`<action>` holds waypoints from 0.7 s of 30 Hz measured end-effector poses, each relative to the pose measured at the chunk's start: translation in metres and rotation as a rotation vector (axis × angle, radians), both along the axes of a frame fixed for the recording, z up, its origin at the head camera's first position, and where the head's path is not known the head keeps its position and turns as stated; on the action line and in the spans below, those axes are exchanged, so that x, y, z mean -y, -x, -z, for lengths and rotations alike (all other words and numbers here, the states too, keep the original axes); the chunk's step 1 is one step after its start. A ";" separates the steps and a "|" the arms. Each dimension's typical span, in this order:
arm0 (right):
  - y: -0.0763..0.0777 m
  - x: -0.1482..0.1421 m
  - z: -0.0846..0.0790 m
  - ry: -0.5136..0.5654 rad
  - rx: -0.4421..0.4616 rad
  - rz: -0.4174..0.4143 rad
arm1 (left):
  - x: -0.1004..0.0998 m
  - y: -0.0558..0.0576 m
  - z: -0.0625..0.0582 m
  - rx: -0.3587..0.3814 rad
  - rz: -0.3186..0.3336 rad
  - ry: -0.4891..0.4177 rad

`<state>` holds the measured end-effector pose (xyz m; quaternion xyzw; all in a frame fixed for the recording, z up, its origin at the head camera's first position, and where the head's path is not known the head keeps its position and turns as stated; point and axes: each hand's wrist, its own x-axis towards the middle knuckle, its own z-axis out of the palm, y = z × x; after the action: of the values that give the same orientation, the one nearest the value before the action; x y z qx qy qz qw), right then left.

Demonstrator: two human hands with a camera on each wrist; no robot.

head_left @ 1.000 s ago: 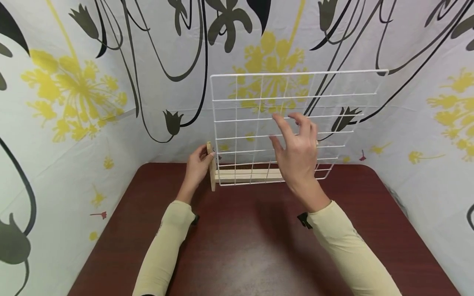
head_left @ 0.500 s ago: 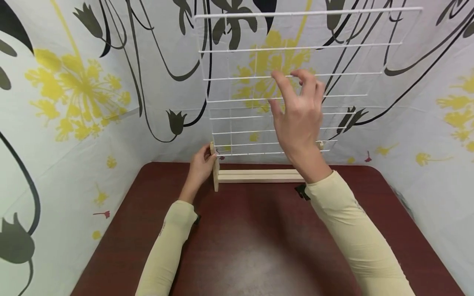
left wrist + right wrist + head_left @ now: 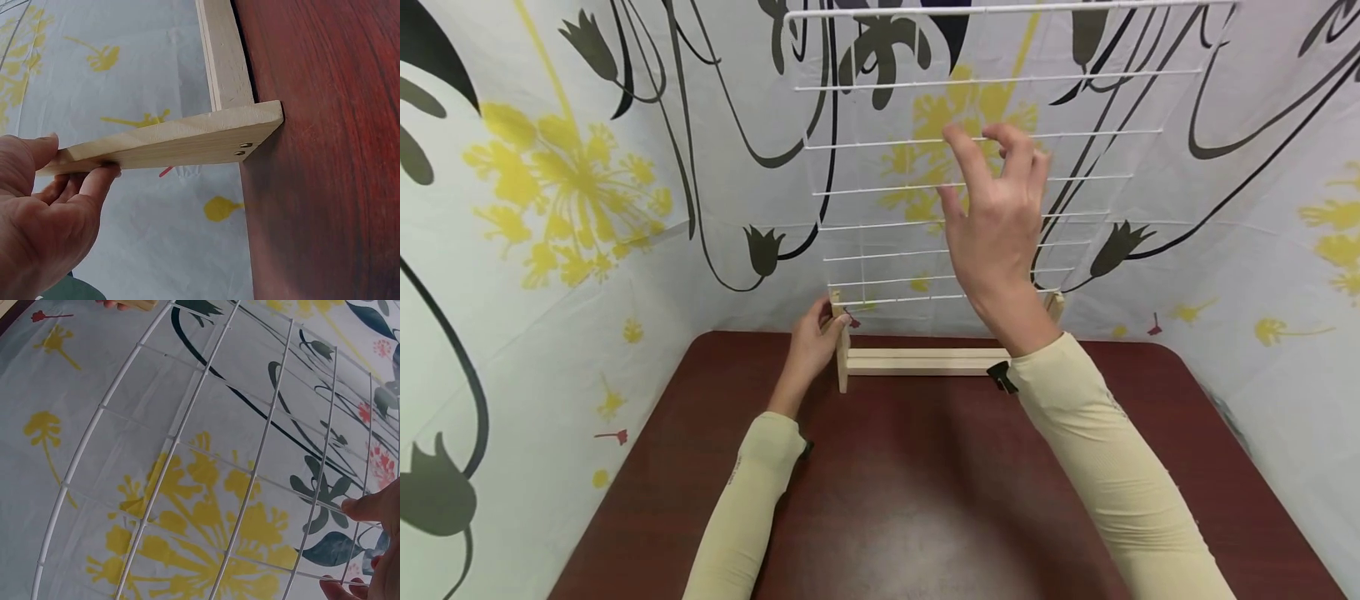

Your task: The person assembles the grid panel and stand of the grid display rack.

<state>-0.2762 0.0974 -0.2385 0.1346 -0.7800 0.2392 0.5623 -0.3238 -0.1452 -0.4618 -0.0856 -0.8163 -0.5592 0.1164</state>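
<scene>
A light wooden stand (image 3: pixel 925 364) has a low crossbar between two uprights at the table's far side. My left hand (image 3: pixel 811 348) grips the top of its left upright (image 3: pixel 169 137) between thumb and fingers; two screw heads show on that upright's lower outer face. The right upright (image 3: pixel 1055 305) is partly hidden behind my right forearm. My right hand (image 3: pixel 996 225) holds a white wire grid panel (image 3: pixel 253 475) by its wires, fingers bent at the mesh. The panel is raised and tilted, its lower edge level with the upright tops and its left corner close to my left fingertips.
The dark red-brown table (image 3: pixel 887 483) has rounded far corners. White cloth walls (image 3: pixel 625 192) with yellow, grey and black plant prints rise behind it and on both sides, close behind the stand.
My right hand has lifted the wire grid from low in front of the crossbar up to the tops of the uprights. My left hand has kept its grip on the left upright.
</scene>
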 end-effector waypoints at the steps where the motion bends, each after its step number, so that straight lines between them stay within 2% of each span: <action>1: 0.001 -0.001 0.001 0.000 0.006 -0.001 | 0.000 0.000 0.000 -0.001 -0.001 -0.005; 6: 0.008 -0.004 0.006 0.003 0.029 0.005 | -0.001 0.001 0.001 -0.005 -0.001 -0.038; 12: 0.015 -0.006 0.010 0.012 0.012 0.012 | 0.000 0.000 0.002 -0.009 0.006 -0.072; 21: 0.019 -0.008 0.012 -0.003 0.048 0.014 | 0.000 0.001 0.002 -0.023 0.005 -0.046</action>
<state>-0.2957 0.1051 -0.2500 0.1242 -0.7947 0.2373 0.5448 -0.3250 -0.1447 -0.4638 -0.0913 -0.8018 -0.5769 0.1265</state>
